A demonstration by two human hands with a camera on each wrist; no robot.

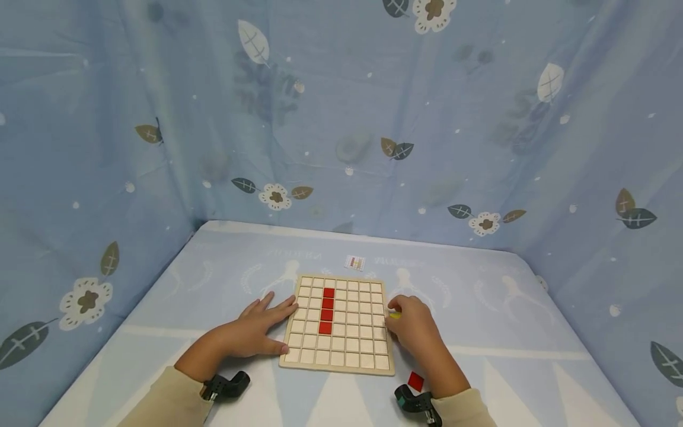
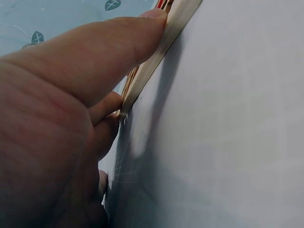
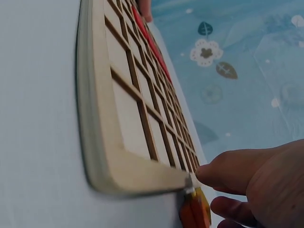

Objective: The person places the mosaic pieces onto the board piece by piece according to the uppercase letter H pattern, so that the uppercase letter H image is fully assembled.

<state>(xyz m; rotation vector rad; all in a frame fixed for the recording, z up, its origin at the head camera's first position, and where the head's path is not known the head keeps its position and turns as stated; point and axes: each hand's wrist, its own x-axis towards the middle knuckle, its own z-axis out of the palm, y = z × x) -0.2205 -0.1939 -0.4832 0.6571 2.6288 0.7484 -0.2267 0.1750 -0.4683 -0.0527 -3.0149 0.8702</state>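
A wooden grid board (image 1: 336, 370) lies flat on the table, with several red square tiles (image 1: 326, 315) set in a row down one column. My left hand (image 1: 256, 329) is at the board's left edge, fingers spread, its fingertips and thumb touching the frame. Beside the right edge, my right hand (image 1: 418, 326) pinches a small yellow tile (image 1: 395, 315) between thumb and fingers. In the right wrist view a yellow-orange piece (image 3: 195, 209) shows blurred below the fingertips, next to the board's corner; its exact shape is unclear.
A loose red tile (image 1: 415, 381) lies on the table near my right wrist. Behind the board is a small printed card (image 1: 354, 263) with a coloured pattern. Blue patterned curtains (image 1: 352, 118) hang around the back and sides of the table.
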